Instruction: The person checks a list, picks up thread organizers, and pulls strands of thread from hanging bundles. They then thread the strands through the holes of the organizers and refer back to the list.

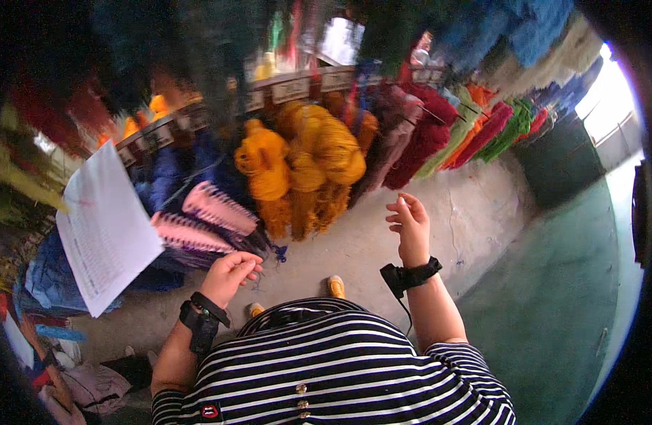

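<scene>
My left hand [230,275]: fingers curled, pinching dark thread end just below pink-and-dark yarn skeins [205,223]; thread itself too thin to trace. My right hand [409,225]: raised, fingers loosely bent, empty as far as I see. Yellow yarn hanks [304,163] hang ahead, between hands. Printed paper sheet [106,230] at left. Maroon hanks [425,134] at right. Concrete floor [474,212] below.

Yarn store or dye-works stockroom: hanks of dyed yarn [319,163] in yellow, maroon, green and blue hang in rows from labelled racks [290,88], more yarn overhead, bare concrete floor [439,227], printed paper list [106,230] hanging nearby.
</scene>
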Tool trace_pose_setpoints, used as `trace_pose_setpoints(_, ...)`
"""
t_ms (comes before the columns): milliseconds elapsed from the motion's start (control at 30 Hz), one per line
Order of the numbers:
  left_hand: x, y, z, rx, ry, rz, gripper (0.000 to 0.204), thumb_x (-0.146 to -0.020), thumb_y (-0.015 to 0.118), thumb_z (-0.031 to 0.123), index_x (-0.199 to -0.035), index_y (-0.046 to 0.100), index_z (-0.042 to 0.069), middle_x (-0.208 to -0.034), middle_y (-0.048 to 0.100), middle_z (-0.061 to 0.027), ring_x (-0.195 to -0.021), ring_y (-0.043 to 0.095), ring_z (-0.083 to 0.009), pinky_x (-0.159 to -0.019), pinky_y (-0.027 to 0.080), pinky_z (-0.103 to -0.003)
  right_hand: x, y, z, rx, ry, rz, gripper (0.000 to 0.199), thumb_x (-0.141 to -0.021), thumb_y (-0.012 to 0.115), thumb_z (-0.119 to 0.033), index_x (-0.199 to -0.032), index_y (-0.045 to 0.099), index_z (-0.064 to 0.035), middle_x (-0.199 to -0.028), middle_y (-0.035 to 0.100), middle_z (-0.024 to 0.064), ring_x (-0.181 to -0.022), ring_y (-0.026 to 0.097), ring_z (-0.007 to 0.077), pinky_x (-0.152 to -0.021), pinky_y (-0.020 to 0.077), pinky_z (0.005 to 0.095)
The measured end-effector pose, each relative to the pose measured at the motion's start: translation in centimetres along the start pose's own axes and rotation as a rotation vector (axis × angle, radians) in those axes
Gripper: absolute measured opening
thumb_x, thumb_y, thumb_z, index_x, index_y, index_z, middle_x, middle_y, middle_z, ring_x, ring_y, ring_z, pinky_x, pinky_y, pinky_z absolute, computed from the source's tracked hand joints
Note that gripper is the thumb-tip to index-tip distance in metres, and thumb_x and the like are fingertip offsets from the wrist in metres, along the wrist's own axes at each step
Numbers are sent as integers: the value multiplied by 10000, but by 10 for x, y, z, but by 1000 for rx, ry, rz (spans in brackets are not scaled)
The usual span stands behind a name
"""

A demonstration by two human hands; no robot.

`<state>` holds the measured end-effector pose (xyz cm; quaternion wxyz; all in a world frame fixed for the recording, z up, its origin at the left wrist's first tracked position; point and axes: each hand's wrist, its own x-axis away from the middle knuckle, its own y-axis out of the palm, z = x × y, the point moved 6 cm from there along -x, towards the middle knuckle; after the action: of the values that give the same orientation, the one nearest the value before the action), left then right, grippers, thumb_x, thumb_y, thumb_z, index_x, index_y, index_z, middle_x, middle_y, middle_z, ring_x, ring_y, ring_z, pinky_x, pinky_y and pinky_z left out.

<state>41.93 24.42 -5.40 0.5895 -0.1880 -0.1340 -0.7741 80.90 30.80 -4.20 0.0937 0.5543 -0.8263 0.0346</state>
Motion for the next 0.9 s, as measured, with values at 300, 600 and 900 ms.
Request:
trace_pose_setpoints(300, -143, 240, 89, -101, 34, 23, 239, -984, 529, 221, -1134, 612, 53, -973, 656, -8, -808, 584, -70, -703, 462, -204, -154, -163, 9, 76, -22, -138, 281, -927, 628, -233, -1136, 627, -44, -943, 667, 23, -737, 590, 97, -617, 457, 231)
trace_pose_setpoints(600, -220, 335, 127, -153, 1, 61, 228, -978, 535, 192, -1146, 605, 55, -1038, 660, -24, -864, 602, -89, -751, 486, -234, -253, -148, 26, 34, -82, -286, 318, -922, 623, -192, -1183, 619, -11, -941, 683, 81, -814, 620, 134, -729, 492, 273)
trace_pose_setpoints(900, -261, 365, 133, -229, -35, 90, 191, -964, 549, 151, -1112, 621, 55, -1001, 666, -4, -844, 605, -77, -727, 470, -227, -320, -104, 26, 16, -364, -308, 527, -938, 560, -255, -1354, 437, 46, -1313, 524, 262, -1246, 495, 363, -1048, 369, 371)
